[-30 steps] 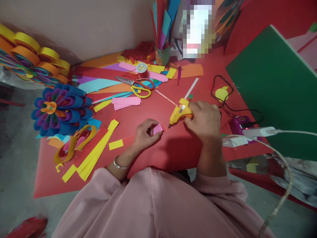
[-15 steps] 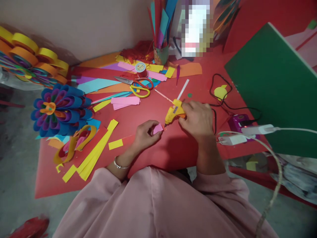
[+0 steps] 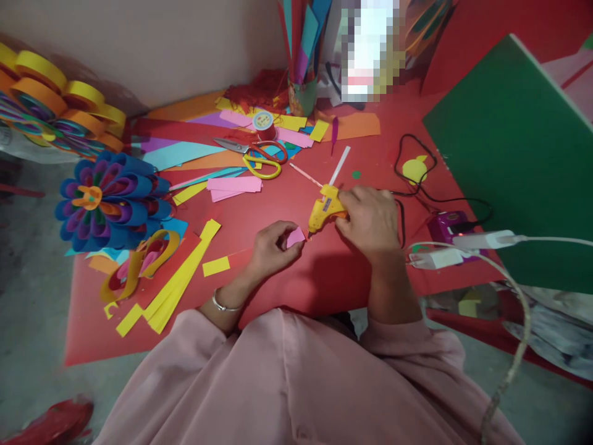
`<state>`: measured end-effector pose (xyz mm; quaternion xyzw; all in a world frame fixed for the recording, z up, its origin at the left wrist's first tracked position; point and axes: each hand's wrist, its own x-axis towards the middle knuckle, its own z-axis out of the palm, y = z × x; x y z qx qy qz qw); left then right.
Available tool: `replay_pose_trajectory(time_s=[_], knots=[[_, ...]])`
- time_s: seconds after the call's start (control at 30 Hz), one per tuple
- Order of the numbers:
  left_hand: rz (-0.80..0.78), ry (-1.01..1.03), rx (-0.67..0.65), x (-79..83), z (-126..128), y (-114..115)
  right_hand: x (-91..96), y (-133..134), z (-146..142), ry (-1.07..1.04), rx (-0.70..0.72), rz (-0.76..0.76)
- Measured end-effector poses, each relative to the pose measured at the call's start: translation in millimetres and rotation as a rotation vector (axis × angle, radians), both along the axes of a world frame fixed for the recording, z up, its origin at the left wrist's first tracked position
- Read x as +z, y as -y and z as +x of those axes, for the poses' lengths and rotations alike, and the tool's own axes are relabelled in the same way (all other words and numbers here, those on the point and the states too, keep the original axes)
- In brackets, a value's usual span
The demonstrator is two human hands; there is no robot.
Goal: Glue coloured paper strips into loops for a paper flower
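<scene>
My left hand [image 3: 271, 247] pinches a small pink paper piece [image 3: 295, 237] just above the red table sheet [image 3: 296, 272]. My right hand [image 3: 370, 219] is wrapped round a yellow hot glue gun [image 3: 324, 210], a white glue stick poking out of its back. The gun's nozzle points down and left and sits right at the edge of the pink piece. A silver bangle circles my left wrist. Pink sleeves cover both arms.
Scissors [image 3: 257, 154], a thread spool [image 3: 262, 122] and pink strips [image 3: 234, 185] lie behind my hands. Yellow strips [image 3: 178, 281] and a blue paper flower [image 3: 109, 201] are at left. A green board [image 3: 514, 154], black cable [image 3: 417, 191] and power plugs [image 3: 454, 244] sit at right.
My right hand has carried the glue gun left, bringing its nozzle up to the pink piece. My left hand has stayed in place with the piece.
</scene>
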<state>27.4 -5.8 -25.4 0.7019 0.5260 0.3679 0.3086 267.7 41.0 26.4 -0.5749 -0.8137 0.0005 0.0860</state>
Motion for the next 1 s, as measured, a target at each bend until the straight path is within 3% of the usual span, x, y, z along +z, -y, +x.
replay_pose_trajectory(time_s=[1.0], knots=[[0.003, 0.019, -0.004, 4.7, 0.7, -0.4, 2.4, 0.2, -0.9, 0.020, 0.019, 0.017]])
